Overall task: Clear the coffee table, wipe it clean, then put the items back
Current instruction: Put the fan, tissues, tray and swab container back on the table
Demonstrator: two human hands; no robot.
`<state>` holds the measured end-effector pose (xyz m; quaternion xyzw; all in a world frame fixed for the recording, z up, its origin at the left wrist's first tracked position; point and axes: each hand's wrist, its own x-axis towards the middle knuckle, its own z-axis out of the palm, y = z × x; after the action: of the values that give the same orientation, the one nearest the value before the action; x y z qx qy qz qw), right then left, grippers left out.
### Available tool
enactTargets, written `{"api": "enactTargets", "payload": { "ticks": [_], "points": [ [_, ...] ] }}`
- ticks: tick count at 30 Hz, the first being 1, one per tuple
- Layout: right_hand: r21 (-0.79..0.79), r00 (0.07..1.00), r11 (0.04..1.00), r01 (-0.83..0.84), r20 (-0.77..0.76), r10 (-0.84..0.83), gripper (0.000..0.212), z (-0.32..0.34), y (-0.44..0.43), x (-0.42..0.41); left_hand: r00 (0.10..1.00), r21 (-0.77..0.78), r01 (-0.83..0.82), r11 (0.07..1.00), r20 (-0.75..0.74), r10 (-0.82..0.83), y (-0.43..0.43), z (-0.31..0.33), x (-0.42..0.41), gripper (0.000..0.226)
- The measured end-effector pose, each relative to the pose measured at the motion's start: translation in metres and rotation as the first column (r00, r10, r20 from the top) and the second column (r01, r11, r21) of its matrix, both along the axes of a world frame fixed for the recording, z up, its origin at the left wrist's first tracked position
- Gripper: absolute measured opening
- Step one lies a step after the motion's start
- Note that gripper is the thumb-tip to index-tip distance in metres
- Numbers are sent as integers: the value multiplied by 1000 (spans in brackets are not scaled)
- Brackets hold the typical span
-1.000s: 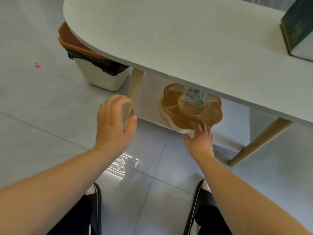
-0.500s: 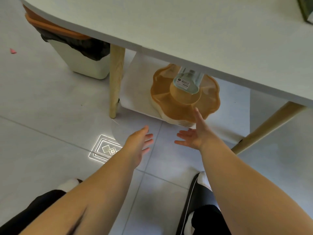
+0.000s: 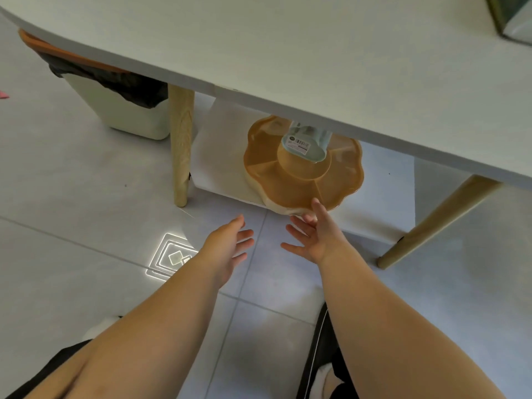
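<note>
The white coffee table [image 3: 316,61] fills the top of the view. On its lower shelf [image 3: 218,151] sits an orange flower-shaped sectioned tray [image 3: 336,180], with a pale blue packet [image 3: 306,142] lying in its middle cup and partly hidden by the tabletop. My right hand [image 3: 315,234] is open, palm turned left, its thumb touching the tray's near rim. My left hand [image 3: 227,243] is open too, palm facing right, a little left of and below the tray, touching nothing.
A cream waste bin [image 3: 126,110] with a black liner and orange rim stands left of the wooden leg [image 3: 180,145]. Another leg [image 3: 437,223] slants at the right. A dark box [image 3: 512,18] sits on the tabletop's far right corner. Grey floor tiles lie below.
My left hand dropped from beside the table leg to low in front of the shelf. My right hand turned palm-inward by the tray. The view shifted closer and rightward.
</note>
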<state>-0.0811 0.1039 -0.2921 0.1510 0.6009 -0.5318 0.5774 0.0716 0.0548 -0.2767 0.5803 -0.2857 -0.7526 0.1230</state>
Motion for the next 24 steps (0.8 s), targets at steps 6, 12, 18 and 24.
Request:
{"api": "enactTargets", "payload": {
  "ticks": [6, 12, 18, 24],
  "points": [
    [42, 1000, 999, 16, 5, -16, 71, -10, 12, -8, 997, 2, 51, 999, 57, -51, -11, 0, -40, 63],
    [-52, 993, 996, 69, 99, -64, 43, -13, 20, -8, 997, 34, 71, 997, 14, -71, -16, -8, -80, 51],
    [-64, 997, 996, 67, 35, -65, 49, -12, 35, -10, 1000, -12, -3, 1000, 1, 3, -2, -23, -59, 32],
    [-103, 984, 989, 110, -131, -123, 58, -9, 54, -24, 997, 10, -14, 1000, -79, 14, 4, -31, -21, 22]
  ]
}}
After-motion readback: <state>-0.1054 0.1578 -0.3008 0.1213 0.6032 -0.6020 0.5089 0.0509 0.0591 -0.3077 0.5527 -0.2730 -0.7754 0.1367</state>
